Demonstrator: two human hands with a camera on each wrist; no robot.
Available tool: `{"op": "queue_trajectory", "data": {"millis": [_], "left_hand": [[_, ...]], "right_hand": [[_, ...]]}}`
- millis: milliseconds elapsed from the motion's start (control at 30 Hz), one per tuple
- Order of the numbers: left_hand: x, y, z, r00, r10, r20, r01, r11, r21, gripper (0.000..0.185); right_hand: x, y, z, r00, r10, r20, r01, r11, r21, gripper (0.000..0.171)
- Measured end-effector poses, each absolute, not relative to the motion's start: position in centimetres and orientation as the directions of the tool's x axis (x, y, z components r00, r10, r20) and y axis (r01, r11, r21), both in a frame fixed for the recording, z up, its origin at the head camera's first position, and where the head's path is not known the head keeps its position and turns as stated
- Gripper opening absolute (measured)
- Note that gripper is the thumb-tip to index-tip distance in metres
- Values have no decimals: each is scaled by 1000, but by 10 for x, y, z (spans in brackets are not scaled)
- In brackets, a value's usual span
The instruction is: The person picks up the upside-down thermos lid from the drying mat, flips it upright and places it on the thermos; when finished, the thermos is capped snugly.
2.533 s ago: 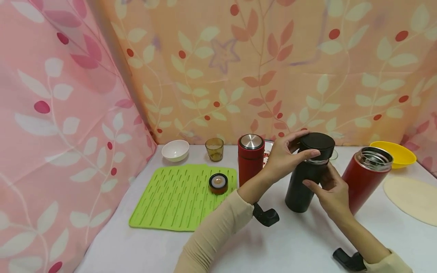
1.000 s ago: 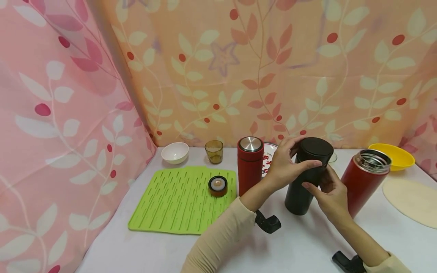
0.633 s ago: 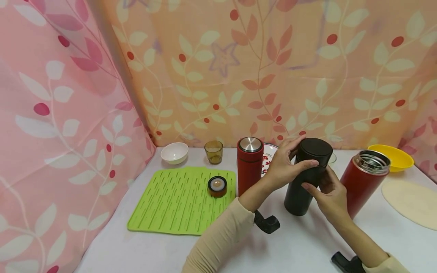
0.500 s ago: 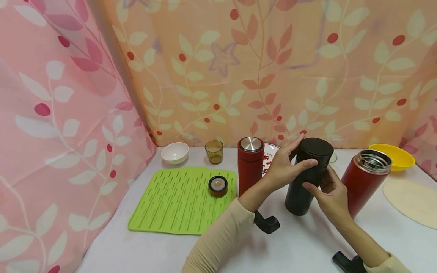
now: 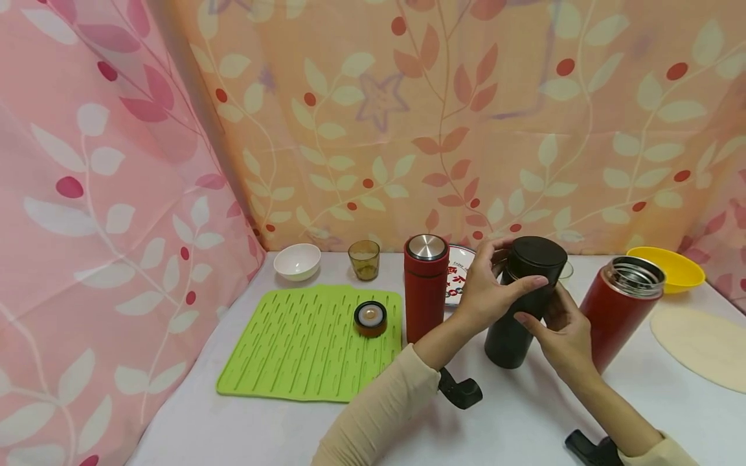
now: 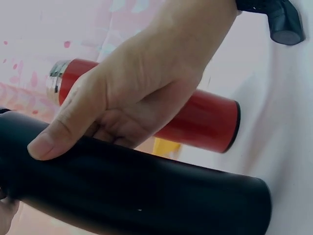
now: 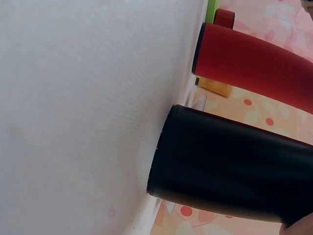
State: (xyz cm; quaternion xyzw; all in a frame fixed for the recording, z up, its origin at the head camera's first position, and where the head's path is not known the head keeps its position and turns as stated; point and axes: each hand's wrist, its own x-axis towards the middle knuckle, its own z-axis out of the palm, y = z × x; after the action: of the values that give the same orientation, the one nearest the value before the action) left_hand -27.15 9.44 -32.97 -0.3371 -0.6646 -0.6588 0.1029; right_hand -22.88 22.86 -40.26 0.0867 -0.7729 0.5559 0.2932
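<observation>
Since the earlier frame I've seated the lid down; left hand grips it, right hand steadies the black flask mid-tabletop; next, I judge, final tightening twist

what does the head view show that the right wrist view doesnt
Only the head view shows both hands: the left hand grips the black lid and the right hand holds the flask body, plus the green mat, white bowl and yellow bowl. Only the right wrist view shows the black flask's base edge meeting the table. Both show the black flask and a red flask.
</observation>
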Motion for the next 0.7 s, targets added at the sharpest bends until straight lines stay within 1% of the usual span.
{"op": "queue_trajectory", "data": {"millis": [167,300,533,700], "left_hand": [[-276,88,-332,-716,380,586,583,-136,801,61],[-277,85,-331,-716,403,570,579,-112,807,59],[-272,94,-327,-770,288,569,603,41,797,65],[-269,96,-324,-763,261,591,628,83,774,66]], "right_hand": [[-230,229,-402,-808,194,556,-464,372,-804,76],[-231,229,-402,-810,193,554,-461,374,-805,76],[-230,229,-403,-813,183,553,-457,389,-800,77],[-230,229,-404,-810,184,557,-460,390,-798,77]]}}
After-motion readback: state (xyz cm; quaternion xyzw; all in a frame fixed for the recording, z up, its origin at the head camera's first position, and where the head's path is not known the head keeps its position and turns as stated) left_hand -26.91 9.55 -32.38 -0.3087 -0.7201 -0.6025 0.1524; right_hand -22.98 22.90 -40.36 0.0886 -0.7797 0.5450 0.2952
